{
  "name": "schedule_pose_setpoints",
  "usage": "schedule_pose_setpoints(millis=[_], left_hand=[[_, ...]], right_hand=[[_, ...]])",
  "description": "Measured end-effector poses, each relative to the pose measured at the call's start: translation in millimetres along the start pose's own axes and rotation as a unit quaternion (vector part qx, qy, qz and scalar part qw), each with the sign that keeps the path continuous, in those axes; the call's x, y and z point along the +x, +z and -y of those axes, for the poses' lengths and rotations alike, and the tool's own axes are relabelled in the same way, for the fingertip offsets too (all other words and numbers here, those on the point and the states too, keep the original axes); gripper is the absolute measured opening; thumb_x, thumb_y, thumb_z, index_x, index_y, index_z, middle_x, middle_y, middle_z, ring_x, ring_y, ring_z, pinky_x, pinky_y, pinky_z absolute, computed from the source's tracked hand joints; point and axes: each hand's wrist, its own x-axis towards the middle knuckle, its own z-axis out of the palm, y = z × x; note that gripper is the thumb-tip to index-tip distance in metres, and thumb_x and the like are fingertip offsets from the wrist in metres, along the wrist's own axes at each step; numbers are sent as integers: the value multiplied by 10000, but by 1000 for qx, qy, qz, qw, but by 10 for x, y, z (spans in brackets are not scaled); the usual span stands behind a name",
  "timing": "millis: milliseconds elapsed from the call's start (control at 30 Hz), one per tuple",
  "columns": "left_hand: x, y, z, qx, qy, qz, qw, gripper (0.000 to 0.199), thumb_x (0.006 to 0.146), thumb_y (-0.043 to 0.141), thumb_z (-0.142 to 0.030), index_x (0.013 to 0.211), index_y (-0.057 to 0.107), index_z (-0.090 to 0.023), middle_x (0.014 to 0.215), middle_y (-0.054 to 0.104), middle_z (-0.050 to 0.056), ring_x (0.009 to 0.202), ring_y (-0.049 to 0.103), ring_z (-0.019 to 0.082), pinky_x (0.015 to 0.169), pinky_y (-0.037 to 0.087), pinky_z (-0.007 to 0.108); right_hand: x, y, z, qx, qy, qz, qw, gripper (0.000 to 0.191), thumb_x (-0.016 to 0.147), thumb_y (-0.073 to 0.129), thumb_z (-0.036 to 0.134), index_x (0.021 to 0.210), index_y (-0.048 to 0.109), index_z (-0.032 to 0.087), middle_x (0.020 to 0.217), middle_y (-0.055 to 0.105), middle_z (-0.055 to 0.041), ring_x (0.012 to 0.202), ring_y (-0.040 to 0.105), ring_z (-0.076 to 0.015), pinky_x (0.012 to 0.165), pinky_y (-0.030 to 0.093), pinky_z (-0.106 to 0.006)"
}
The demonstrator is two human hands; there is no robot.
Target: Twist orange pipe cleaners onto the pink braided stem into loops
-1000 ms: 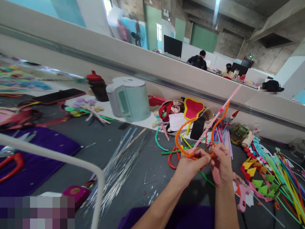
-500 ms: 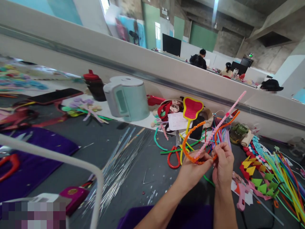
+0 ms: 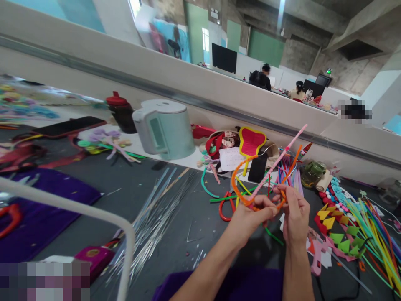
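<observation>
Between my two hands is an orange pipe cleaner (image 3: 235,184), partly twisted, with a curved length rising on the left and a straight end sticking up on the right. My left hand (image 3: 255,215) pinches it where a pink pipe cleaner (image 3: 277,162) joins and slants up to the right. On the right, the fingers of my right hand (image 3: 293,205) are closed on the other part of the orange pipe cleaner. Beneath and behind my left hand lie red-handled scissors (image 3: 224,209) and a green pipe cleaner (image 3: 230,199).
A pale green kettle (image 3: 175,133) and a dark bottle with a red lid (image 3: 120,113) stand at the back. Thin metal wires (image 3: 156,225) spread left of my hands. Coloured pipe cleaners (image 3: 380,242) and a pink glue gun (image 3: 316,257) lie right. A white bar (image 3: 94,207) crosses the left foreground.
The pink and orange pipe cleaners have shifted left and the pink one's tip sits lower. My right hand has turned a little, and the orange straight end now leans more upright.
</observation>
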Motion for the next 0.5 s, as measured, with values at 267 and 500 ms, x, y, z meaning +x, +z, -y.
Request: schedule_pose_setpoints(millis=[267, 500], left_hand=[[40, -49, 26, -153, -72, 25, 985, 134, 547, 736, -184, 538, 616, -125, 518, 578, -9, 460, 569, 100, 402, 321, 170], [58, -66, 46, -198, -81, 37, 976, 113, 551, 718, -167, 528, 617, -123, 469, 574, -13, 371, 452, 41, 429, 383, 163]], right_hand=[[-37, 91, 20, 154, 97, -54, 982, 237, 674, 745, 301, 853, 639, 188, 763, 654, 4, 452, 458, -54, 380, 330, -168], [-43, 88, 23, 258, 166, 44, 951, 238, 686, 736, 294, 831, 560, 223, 663, 490, 83, 429, 369, -30, 379, 366, -144]])
